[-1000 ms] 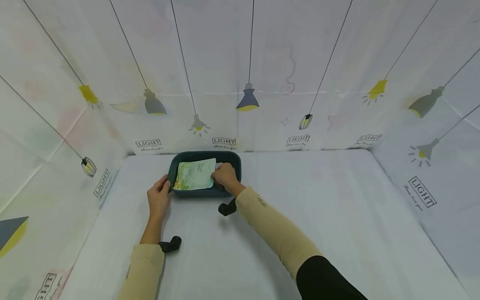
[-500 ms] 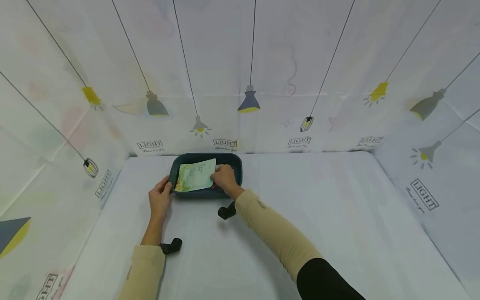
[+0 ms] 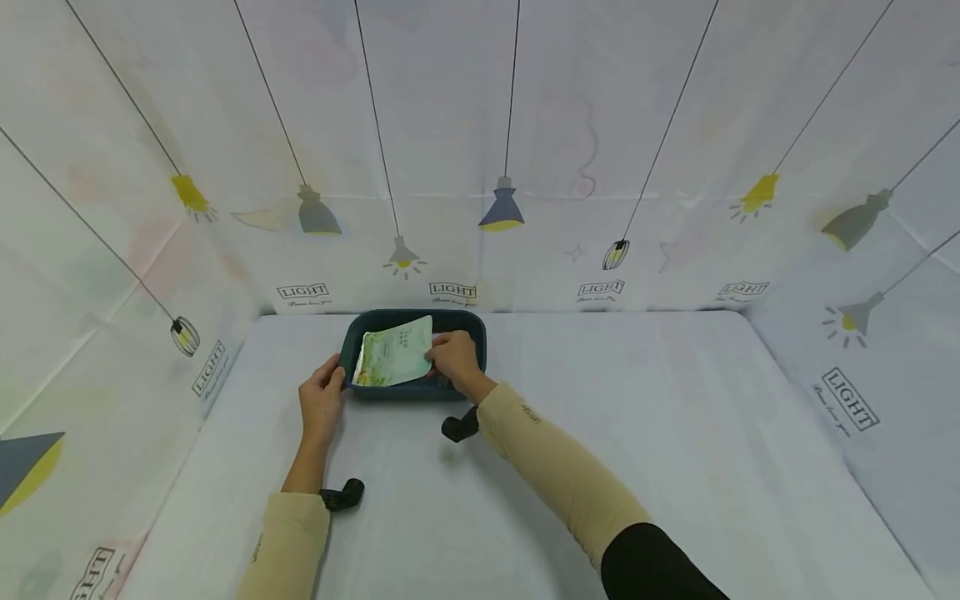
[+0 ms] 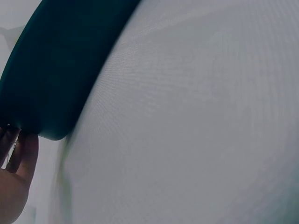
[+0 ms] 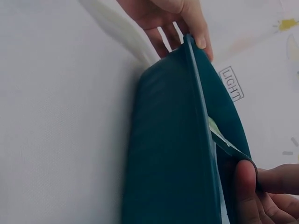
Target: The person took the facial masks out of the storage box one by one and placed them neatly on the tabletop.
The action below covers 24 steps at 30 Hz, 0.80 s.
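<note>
A dark green plastic tray (image 3: 412, 393) stands at the back of the white table. Inside lies a flat, light green packet (image 3: 393, 350) with a leafy print, its right end raised. My right hand (image 3: 453, 357) reaches over the tray's right part and pinches the packet's right edge between thumb and fingers. In the right wrist view the packet (image 5: 225, 142) slants up to those fingers from below the rim. My left hand (image 3: 321, 398) grips the tray's front left corner, thumb at the rim and fingers along the outer wall. Part of the tray's inside is hidden behind my right hand.
The white-covered table (image 3: 637, 433) extends to the right and in front of the tray. A wall sheet (image 3: 555, 250) printed with hanging lamps rises right behind it. Black wrist cameras (image 3: 343, 495) sit on both wrists.
The packet's right end has tilted up slightly in my right hand. The whole head view has shifted a little downward. My left hand stays on the tray.
</note>
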Available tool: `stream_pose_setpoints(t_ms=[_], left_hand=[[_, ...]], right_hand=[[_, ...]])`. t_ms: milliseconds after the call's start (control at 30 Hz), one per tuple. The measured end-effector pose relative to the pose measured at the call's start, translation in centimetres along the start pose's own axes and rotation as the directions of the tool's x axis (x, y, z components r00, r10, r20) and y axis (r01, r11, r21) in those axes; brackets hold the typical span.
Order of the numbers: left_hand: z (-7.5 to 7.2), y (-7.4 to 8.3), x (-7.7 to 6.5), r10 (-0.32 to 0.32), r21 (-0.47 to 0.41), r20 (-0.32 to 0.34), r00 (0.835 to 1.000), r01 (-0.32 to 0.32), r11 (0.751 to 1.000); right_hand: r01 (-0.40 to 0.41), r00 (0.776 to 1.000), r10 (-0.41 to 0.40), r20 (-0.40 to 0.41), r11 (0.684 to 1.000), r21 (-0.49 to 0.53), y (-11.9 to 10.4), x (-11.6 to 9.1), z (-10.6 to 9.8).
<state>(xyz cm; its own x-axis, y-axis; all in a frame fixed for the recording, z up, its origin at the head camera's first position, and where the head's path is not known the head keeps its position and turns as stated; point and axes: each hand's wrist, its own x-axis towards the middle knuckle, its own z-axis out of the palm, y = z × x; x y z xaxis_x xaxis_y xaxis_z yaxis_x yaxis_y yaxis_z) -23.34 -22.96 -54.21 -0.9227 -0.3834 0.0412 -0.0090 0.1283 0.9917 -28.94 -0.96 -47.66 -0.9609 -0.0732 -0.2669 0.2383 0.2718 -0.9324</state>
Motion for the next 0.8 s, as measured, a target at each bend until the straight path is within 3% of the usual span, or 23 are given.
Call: stream_pose_setpoints(t_ms=[300, 800], left_hand=[[-0.1, -0.1, -0.2, -0.015, 0.005, 0.007, 1.000, 0.015, 1.000], [0.1, 0.1, -0.2, -0.009, 0.017, -0.010, 1.000, 0.009, 1.000]], right_hand=[[0.008, 1.000, -0.009, 0.013, 0.994, 0.105, 0.4, -0.3, -1.2], [-0.003, 0.999, -0.002, 0.032, 0.991, 0.131, -0.4, -0.1, -3.9]])
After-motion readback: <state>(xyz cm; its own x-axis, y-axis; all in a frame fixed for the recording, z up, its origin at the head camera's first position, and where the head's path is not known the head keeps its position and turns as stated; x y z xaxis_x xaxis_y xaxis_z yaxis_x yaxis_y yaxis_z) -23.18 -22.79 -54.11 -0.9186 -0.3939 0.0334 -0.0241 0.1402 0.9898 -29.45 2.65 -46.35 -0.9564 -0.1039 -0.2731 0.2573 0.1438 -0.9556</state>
